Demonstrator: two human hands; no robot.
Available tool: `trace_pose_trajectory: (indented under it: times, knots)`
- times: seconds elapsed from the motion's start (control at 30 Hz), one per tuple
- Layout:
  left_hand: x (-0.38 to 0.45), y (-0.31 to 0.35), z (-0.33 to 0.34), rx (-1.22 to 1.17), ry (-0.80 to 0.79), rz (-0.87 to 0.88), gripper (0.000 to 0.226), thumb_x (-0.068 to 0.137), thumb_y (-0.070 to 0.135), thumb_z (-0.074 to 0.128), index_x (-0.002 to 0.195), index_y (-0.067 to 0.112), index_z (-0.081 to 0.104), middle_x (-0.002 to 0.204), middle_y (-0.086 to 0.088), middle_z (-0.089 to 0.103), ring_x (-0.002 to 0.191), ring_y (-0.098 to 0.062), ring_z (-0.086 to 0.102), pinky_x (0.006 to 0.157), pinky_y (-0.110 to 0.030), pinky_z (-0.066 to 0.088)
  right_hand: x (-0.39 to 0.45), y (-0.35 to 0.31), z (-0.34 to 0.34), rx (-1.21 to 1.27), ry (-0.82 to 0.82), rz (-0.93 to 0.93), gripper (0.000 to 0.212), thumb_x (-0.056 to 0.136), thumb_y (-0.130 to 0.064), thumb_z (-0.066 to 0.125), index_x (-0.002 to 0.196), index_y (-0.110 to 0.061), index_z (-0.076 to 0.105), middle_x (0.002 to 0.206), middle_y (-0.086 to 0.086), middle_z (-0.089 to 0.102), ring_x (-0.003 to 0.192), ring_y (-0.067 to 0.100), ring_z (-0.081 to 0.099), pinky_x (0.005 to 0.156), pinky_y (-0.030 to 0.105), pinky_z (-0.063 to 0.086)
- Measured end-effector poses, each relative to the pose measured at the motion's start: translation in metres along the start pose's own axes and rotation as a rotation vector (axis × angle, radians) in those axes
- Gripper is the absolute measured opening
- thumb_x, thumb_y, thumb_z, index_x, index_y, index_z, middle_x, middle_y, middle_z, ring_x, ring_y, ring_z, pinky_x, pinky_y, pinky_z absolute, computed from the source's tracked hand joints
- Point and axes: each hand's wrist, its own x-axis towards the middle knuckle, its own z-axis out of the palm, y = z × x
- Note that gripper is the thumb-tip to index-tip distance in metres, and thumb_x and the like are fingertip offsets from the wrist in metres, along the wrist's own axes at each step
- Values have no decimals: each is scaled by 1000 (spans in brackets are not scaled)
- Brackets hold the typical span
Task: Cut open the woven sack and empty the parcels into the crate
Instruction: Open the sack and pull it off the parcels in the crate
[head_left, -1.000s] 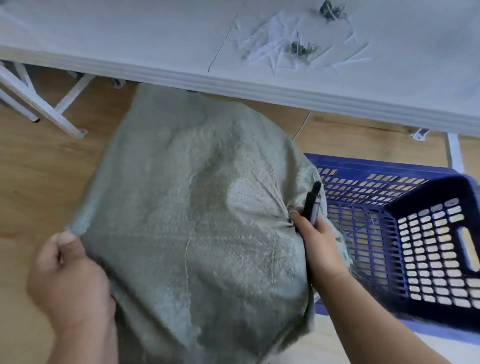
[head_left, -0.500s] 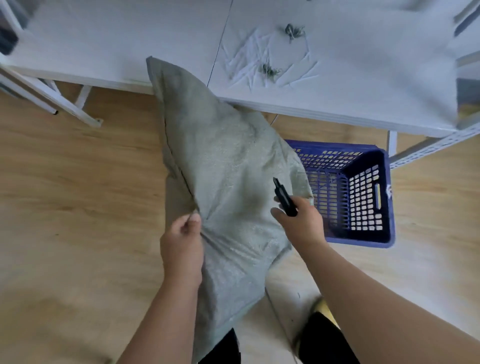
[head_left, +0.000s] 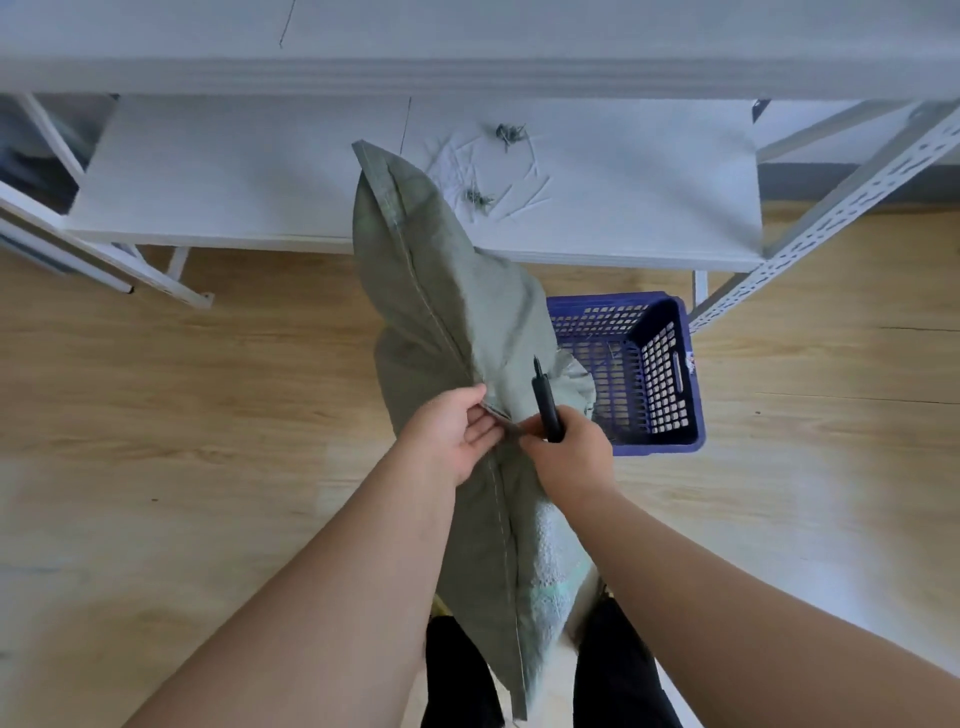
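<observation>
A grey-green woven sack (head_left: 441, 291) stands upright in front of me, its stitched seam running down the middle. My left hand (head_left: 454, 428) pinches the seam edge near the sack's middle. My right hand (head_left: 569, 452) is closed around a black cutter (head_left: 545, 405), blade end pointing up, and its fingertips also touch the seam beside the left hand. A blue slatted crate (head_left: 670, 374) sits on the floor just right of the sack; the part of its inside that shows holds nothing. No parcels show.
A white shelf board (head_left: 260, 197) lies low behind the sack, with cut white strands and small dark tufts (head_left: 498, 176) on it. A perforated metal upright (head_left: 831, 218) slants at the right. Wooden floor (head_left: 182, 415) spreads on both sides. My dark-trousered legs are below.
The view has pulled back and up. The sack has turned so its seam faces me. My left hand has shifted up onto the seam, and both hands now meet there.
</observation>
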Motion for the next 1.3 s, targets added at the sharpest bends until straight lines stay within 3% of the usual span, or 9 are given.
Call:
trace_pose_trajectory:
  times: [0.1,0.2,0.37,0.5,0.63,0.87,1.0,1.2,1.3]
  knots:
    - [-6,3,2,471,114,188,13,97,12,50,102,14,62,97,-5,69,88,-20,66,87,-38,52,-2,-3,-11,-52,44,-36,11,86,-9,59,86,-19,64,80,1,64,81,25,61,72,38,53]
    - [-1,8,0,1311,275,745,42,91,0,43,122,25,56,131,2,55,119,-22,52,96,-39,47,-6,-3,-16,-98,40,-75,8,90,-12,54,90,-12,62,82,7,65,79,28,59,71,42,52]
    - [8,11,15,2176,-86,1064,48,90,1,40,126,28,57,142,4,45,146,-18,17,120,-34,1,-10,-8,-32,-152,49,-157,13,88,-7,51,86,-13,62,81,8,66,78,30,61,70,41,52]
    - [2,14,29,1994,170,980,35,91,6,42,109,25,65,113,-4,64,118,-27,53,111,-32,27,-2,-20,-54,-111,125,-163,11,87,-13,56,87,-21,63,84,6,67,80,28,62,70,43,55]
    - [-13,28,53,1628,384,899,19,95,20,43,99,18,61,104,-7,64,92,-31,59,67,-35,41,5,-37,-80,-137,148,-230,5,87,-26,61,90,-22,60,85,0,65,78,25,62,71,43,56]
    - [-25,67,95,995,523,622,31,96,24,44,115,5,61,115,-11,64,106,-34,60,84,-36,51,-15,-61,-133,-332,154,-190,61,69,-60,73,113,-22,54,113,-1,49,93,19,55,73,35,48]
    - [-36,69,117,979,480,675,27,96,25,47,110,7,61,110,-12,64,98,-31,60,75,-32,45,-15,-55,-169,-564,220,-119,52,75,-33,74,119,-19,48,120,3,47,107,25,53,71,35,44]
    - [-48,50,129,1098,380,787,27,97,28,49,76,10,53,74,-7,54,74,-26,49,64,-29,33,2,-40,-225,-408,406,-162,22,81,0,49,94,-18,52,87,10,62,73,32,57,57,32,41]
    - [-54,37,130,1104,448,835,21,97,26,50,102,10,62,98,-12,60,94,-32,57,73,-32,41,9,-48,-244,-306,419,-202,26,77,0,47,93,-21,52,84,9,61,73,33,57,58,34,43]
